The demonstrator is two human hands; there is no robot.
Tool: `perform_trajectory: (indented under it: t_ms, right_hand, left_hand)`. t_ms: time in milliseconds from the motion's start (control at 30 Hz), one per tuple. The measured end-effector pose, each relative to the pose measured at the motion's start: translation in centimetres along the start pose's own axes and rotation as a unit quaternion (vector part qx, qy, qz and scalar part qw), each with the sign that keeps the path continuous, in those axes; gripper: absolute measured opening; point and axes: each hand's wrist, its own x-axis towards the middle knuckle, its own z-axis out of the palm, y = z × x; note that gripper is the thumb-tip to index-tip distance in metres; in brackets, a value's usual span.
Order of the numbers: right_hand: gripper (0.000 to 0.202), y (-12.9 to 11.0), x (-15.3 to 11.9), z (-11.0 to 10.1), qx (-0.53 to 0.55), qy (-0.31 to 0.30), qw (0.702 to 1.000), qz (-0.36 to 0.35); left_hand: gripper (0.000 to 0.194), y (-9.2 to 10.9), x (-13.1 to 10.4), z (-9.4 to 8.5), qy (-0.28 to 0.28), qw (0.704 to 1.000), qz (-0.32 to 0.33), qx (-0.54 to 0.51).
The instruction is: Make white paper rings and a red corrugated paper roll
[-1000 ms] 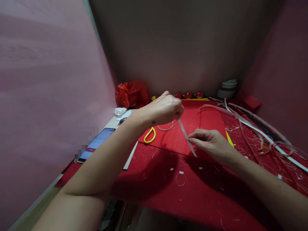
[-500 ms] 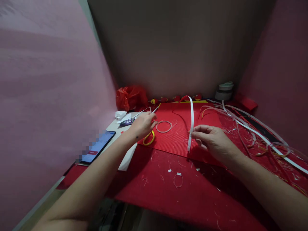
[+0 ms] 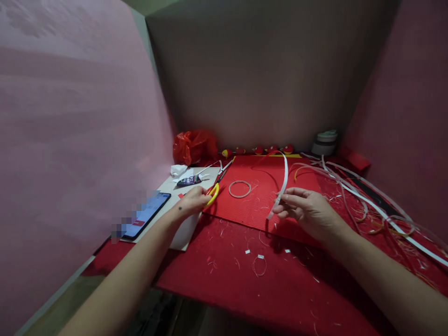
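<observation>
- From the head view, the left hand (image 3: 194, 200) has its grip closed on one pair of yellow-handled scissors (image 3: 215, 192), partly hiding the handles.
- Right hand (image 3: 308, 208) pinches one white strip (image 3: 285, 175) above the red corrugated sheet (image 3: 250, 211).
- Five small figures (image 3: 258, 150) behind, details blurred.

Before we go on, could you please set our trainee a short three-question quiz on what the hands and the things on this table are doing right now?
1. Multiple choice: what does the right hand hold?
A) the phone
B) the white strip
C) the glue tube

2. True or false: the pale ring lies on the red ribbed sheet.

3. Fill in the colour: the left hand has its fingers at the ____ handles of the scissors.

Key: 1. B. 2. True. 3. Yellow.
</observation>
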Motion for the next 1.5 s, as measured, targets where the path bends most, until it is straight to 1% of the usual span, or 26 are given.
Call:
perform_trajectory:
  t_ms: [67,100,133,167,233,300,367,467,567,733,933,1100,1267,1400,1500]
  right_hand:
    - [0.012,-0.2,-0.1,0.2,0.006,0.004,1.000,-0.009]
    - [0.013,-0.2,-0.1,0.2,0.008,0.003,1.000,-0.012]
    - [0.013,-0.3,-0.2,0.3,0.011,0.000,1.000,-0.015]
    - [0.012,-0.3,-0.2,0.3,0.015,-0.001,1.000,-0.019]
    - [0.011,-0.3,-0.2,0.3,0.022,-0.003,0.999,-0.025]
    - [0.011,-0.3,-0.3,0.4,0.025,-0.003,0.999,-0.030]
    - [0.012,-0.2,-0.3,0.4,0.025,-0.004,0.999,-0.035]
    - [0.014,-0.3,-0.4,0.6,0.025,-0.003,0.999,-0.042]
    - [0.012,-0.3,-0.5,0.7,0.023,0.003,0.999,-0.043]
    - [0.010,-0.1,-0.5,0.7,0.002,-0.003,0.999,-0.040]
    - [0.010,0.0,-0.5,0.7,0.009,0.011,0.999,-0.040]
    - [0.011,0.0,-0.5,0.7,0.013,0.020,0.999,-0.040]
    - [0.009,0.1,-0.5,0.6,0.018,0.012,0.999,-0.041]
    - [0.009,0.1,-0.4,0.7,0.019,0.014,0.999,-0.040]
    - [0.010,0.2,-0.3,0.6,0.021,0.021,0.999,-0.043]
  left_hand:
    - [0.019,1.5,-1.1,0.3,0.005,0.999,0.007,-0.033]
    - [0.019,2.4,-1.8,0.7,0.014,0.999,0.012,-0.051]
    - [0.021,3.4,-2.5,1.2,0.024,0.995,0.016,-0.094]
    - [0.022,4.4,-3.1,1.8,0.023,0.993,0.024,-0.111]
    - [0.021,6.3,-4.2,3.3,0.010,0.994,0.048,-0.096]
    - [0.014,7.7,-5.1,4.6,-0.023,0.995,0.083,-0.043]
    - [0.013,8.9,-5.7,5.6,-0.059,0.994,0.094,0.007]
    - [0.012,10.3,-6.1,6.3,-0.093,0.992,0.073,0.051]
    - [0.011,11.2,-6.1,6.6,-0.091,0.991,0.050,0.090]
    - [0.016,11.7,-5.8,7.3,-0.072,0.989,0.062,0.111]
    - [0.015,11.4,-5.6,8.1,-0.059,0.985,0.070,0.145]
    - [0.014,11.2,-5.3,8.3,-0.046,0.978,0.092,0.181]
    - [0.015,11.3,-5.3,8.0,-0.057,0.977,0.089,0.187]
    - [0.019,11.4,-5.3,7.9,-0.075,0.973,0.092,0.196]
    - [0.022,11.3,-5.3,8.0,-0.077,0.971,0.088,0.206]
